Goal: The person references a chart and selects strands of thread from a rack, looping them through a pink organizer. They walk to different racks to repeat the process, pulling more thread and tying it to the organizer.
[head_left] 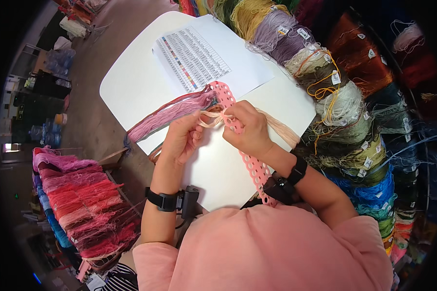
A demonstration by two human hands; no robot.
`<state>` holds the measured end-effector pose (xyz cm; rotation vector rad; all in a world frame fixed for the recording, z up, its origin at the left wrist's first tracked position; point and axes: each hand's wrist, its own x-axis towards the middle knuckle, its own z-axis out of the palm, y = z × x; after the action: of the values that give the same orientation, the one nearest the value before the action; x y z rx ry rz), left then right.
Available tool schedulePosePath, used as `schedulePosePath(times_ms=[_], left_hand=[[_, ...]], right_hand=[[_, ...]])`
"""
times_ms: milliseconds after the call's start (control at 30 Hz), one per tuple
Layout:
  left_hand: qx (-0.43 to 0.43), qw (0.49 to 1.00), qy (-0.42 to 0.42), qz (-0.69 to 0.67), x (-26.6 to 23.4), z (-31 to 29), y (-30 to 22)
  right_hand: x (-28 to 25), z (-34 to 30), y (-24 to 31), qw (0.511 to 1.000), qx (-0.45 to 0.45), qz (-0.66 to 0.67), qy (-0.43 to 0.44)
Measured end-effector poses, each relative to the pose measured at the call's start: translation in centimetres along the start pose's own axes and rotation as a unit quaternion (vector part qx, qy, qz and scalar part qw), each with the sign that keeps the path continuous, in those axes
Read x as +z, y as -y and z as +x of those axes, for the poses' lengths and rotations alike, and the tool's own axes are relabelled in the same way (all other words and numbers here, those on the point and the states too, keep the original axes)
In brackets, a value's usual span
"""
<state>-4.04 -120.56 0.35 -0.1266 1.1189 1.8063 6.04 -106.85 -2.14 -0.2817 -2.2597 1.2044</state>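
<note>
A pink perforated thread card (255,169) lies lengthwise over the white table, its far end carrying several bundles of pink, mauve and dark red thread (167,114) that trail to the left. My left hand (184,138) pinches the looped end of a cream thread bundle (210,119) just left of the card. My right hand (250,127) is closed around the card's edge, its fingertips at the spot where the cream thread meets a hole. Out to the right of this hand runs the pale peach tail (280,130) of thread. My right palm hides part of the card.
A printed chart (192,58) with a coloured column lies on the white table (126,80). Thick hanks of many colours (347,104) hang along the right, with small white tags. A rack of pink and red hanks (85,199) stands at lower left.
</note>
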Motion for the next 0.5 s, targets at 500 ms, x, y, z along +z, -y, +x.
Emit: schedulePosePath(times_ms=[500], left_hand=[[0.070, 0.989, 0.037, 0.124, 0.4, -0.8, 0.7]], right_hand=[[0.0, 0.0, -0.2, 1.000, 0.019, 0.013, 0.003]])
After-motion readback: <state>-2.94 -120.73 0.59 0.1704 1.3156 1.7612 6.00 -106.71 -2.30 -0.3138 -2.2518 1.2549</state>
